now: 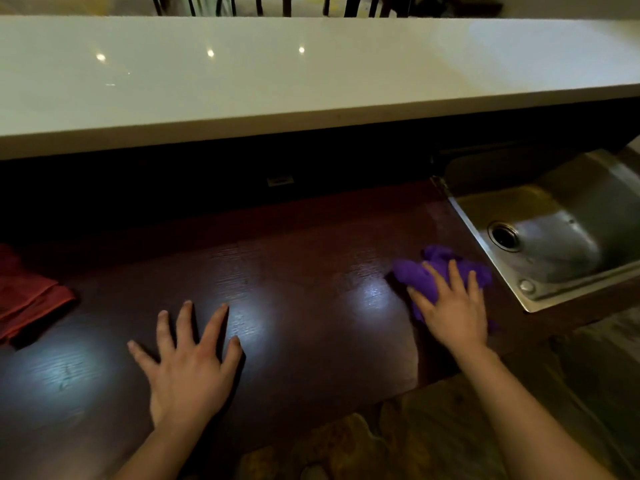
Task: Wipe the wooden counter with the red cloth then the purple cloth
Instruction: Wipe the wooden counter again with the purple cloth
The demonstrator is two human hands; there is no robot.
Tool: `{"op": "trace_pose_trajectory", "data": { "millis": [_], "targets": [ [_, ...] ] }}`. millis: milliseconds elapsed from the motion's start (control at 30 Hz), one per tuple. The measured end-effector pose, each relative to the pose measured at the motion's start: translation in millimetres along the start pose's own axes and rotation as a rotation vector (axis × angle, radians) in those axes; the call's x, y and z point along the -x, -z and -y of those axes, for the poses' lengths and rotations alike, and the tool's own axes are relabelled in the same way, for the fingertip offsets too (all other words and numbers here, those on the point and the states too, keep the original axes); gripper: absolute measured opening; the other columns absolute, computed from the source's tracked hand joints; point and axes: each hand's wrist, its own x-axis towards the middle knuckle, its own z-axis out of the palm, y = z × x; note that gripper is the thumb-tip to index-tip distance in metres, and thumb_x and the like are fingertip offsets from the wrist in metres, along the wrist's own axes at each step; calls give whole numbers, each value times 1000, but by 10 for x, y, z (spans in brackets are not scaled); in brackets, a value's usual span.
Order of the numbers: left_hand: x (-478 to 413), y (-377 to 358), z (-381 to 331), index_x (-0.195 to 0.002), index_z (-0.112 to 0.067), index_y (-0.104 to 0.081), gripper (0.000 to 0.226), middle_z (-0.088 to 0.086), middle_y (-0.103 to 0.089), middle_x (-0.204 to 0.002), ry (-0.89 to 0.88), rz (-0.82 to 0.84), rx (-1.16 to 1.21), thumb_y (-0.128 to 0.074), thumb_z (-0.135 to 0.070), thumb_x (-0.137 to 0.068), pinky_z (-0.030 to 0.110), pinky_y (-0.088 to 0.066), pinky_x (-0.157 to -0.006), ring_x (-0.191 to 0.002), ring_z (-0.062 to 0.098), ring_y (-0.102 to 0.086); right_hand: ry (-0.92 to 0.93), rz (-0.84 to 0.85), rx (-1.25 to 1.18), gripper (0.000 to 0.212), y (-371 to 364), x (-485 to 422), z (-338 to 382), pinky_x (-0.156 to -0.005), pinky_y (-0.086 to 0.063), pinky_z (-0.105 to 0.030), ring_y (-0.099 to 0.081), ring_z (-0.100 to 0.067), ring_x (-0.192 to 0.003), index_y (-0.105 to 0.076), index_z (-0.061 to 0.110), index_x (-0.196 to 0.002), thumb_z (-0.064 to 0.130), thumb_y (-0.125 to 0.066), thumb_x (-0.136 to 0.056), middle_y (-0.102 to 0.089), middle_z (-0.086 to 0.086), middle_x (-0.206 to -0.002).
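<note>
The dark wooden counter (pixel 294 271) spans the lower half of the view, with glossy light reflections on it. My right hand (pixel 453 306) presses flat on the bunched purple cloth (pixel 438 268) at the counter's right end, close to the sink. My left hand (pixel 188 365) rests palm down on the bare wood near the middle, fingers spread, holding nothing. The red cloth (pixel 26 296) lies folded at the far left edge, partly cut off by the frame, well away from both hands.
A steel sink (pixel 561 209) with a drain is set into the counter at the right. A raised white countertop (pixel 242 74) runs along the back, with a dark recess beneath it. Patterned floor shows below the counter's front edge.
</note>
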Motion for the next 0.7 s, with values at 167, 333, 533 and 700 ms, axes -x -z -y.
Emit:
{"op": "trace_pose_trajectory", "data": {
  "millis": [167,333,533,700],
  "targets": [
    [12,-4,7,-146,-44,-36,63,12,-29,-158,-9,6,-10,-25,-62,-86,74,-6,-110,-148,38,-10,169,-55,-8,70,-114,221,849,-114,-22,-58,-20,-46,-142,-32,47,-144,78,-36,-81,-24,-8,-159],
    [14,-20,41,-147,-45,-34,63,11,-29,-159,-13,9,-24,-25,-64,-87,74,-8,-110,-148,38,-11,726,7,-17,70,-253,604,953,-118,-20,-52,-18,-35,-146,-28,48,-145,71,-42,-81,-22,-1,-160],
    [-2,-40,33,-146,-45,-35,62,11,-31,-158,-3,8,-49,-28,-63,-87,74,-12,-109,-148,38,-15,171,-15,24,67,3,-699,175,-117,-16,-51,-16,-37,-146,-29,32,-149,60,-43,-90,-21,-11,-160],
    [13,-9,-2,-147,-46,-32,63,10,-29,-160,7,9,-52,-25,-63,-87,73,-9,-110,-149,36,-12,100,-24,-82,67,47,-843,931,-116,-18,-54,-18,-41,-144,-36,35,-146,68,-42,-87,-24,-5,-160]
  ]
}}
